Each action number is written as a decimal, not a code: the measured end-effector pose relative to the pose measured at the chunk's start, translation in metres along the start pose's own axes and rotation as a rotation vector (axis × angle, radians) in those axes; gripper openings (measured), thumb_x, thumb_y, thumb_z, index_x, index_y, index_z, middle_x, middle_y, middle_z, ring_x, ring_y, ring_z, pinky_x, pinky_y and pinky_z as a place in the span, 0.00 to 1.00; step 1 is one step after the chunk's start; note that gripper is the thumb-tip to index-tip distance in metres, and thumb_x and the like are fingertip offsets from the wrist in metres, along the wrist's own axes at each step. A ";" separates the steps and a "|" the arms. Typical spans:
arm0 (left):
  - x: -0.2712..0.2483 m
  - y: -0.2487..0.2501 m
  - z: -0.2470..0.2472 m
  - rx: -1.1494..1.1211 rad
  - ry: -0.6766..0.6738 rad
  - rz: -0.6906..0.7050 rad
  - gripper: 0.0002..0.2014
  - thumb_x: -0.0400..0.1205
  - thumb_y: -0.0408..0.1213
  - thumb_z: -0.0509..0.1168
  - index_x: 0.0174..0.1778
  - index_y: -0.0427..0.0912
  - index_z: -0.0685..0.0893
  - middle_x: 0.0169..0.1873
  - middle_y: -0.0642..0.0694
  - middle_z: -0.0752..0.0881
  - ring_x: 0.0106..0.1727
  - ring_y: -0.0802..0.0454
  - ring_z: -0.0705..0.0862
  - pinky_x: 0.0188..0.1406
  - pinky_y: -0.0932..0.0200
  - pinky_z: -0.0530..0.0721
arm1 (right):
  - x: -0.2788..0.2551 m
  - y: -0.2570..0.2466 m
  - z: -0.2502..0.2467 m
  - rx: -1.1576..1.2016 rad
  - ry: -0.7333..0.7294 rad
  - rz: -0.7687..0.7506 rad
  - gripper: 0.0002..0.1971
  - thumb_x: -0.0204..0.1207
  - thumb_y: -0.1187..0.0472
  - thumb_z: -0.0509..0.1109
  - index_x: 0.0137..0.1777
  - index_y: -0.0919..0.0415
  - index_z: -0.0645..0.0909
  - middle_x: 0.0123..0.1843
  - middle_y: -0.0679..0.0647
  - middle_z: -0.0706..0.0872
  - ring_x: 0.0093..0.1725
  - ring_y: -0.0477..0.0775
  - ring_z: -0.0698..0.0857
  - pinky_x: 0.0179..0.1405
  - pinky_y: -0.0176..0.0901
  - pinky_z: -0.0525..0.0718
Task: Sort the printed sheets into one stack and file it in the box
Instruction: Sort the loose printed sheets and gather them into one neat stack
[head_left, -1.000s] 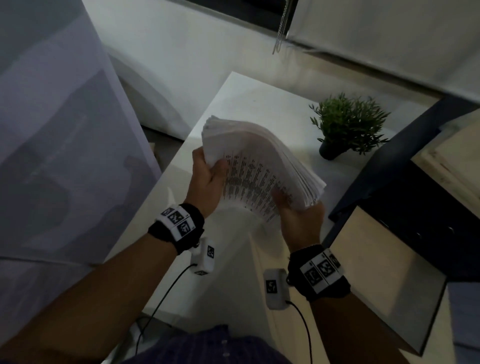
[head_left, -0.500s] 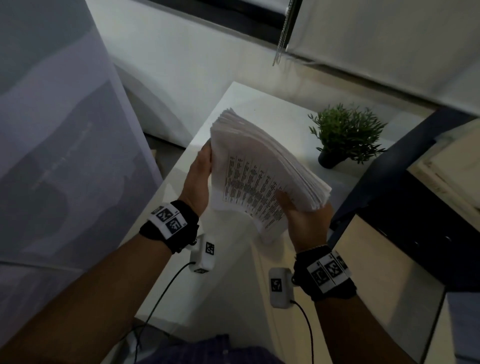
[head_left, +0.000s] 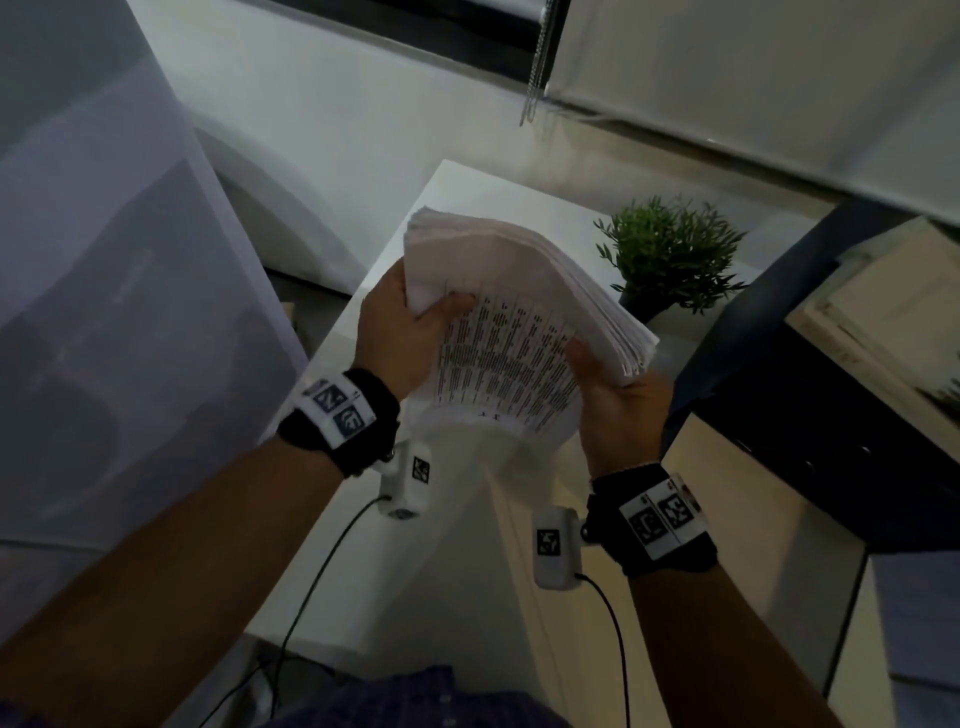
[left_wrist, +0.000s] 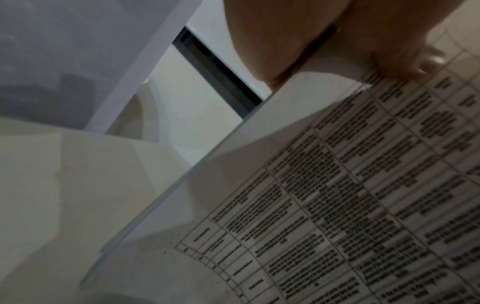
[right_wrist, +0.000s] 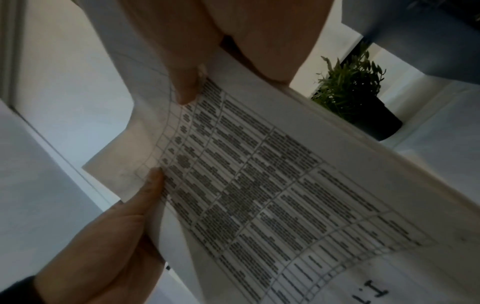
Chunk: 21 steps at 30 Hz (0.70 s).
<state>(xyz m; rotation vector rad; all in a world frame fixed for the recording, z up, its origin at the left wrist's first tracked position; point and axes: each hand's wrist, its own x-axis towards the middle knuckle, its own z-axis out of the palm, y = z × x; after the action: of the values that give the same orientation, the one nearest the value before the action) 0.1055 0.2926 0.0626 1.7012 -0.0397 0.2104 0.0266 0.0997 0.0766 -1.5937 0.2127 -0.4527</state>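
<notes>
White printed sheets (head_left: 524, 322), covered in a gridded table of dense black text, form a thick, bowed stack held in the air above the white table (head_left: 467, 192). The left hand (head_left: 400, 332) grips the stack's left edge, thumb curled over the top page; the right hand (head_left: 613, 400) cradles the lower right corner, thumb pressed on the print. Page edges fan loosely at the right, so the squaring step seems to be in hand. Next would likely come tapping the edges flush, then finding the box, which cannot be identified here. A leafy potted plant (head_left: 670, 254) stands just beyond.
</notes>
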 end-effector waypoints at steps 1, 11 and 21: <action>-0.007 -0.003 0.001 -0.041 0.019 -0.005 0.19 0.74 0.42 0.76 0.60 0.52 0.81 0.51 0.60 0.87 0.53 0.69 0.85 0.51 0.66 0.85 | -0.004 -0.003 0.001 0.017 -0.004 0.001 0.17 0.76 0.69 0.76 0.54 0.43 0.89 0.48 0.38 0.93 0.53 0.41 0.90 0.53 0.38 0.88; -0.022 0.039 -0.004 -0.218 0.056 0.276 0.14 0.87 0.40 0.61 0.67 0.41 0.72 0.42 0.32 0.80 0.41 0.46 0.78 0.42 0.59 0.78 | 0.005 -0.032 0.006 0.145 0.208 -0.075 0.10 0.82 0.72 0.64 0.52 0.61 0.85 0.38 0.49 0.92 0.42 0.52 0.89 0.42 0.40 0.86; 0.005 0.042 -0.003 -0.005 0.093 0.193 0.10 0.84 0.28 0.59 0.40 0.39 0.83 0.35 0.56 0.83 0.39 0.67 0.80 0.42 0.71 0.75 | 0.004 -0.029 -0.002 0.054 0.104 -0.139 0.14 0.81 0.68 0.71 0.65 0.63 0.79 0.45 0.49 0.90 0.45 0.39 0.88 0.44 0.32 0.85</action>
<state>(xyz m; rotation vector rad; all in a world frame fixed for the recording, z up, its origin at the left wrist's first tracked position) 0.1039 0.2902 0.1047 1.6812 -0.1359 0.4330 0.0251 0.0989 0.1055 -1.5395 0.1684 -0.6450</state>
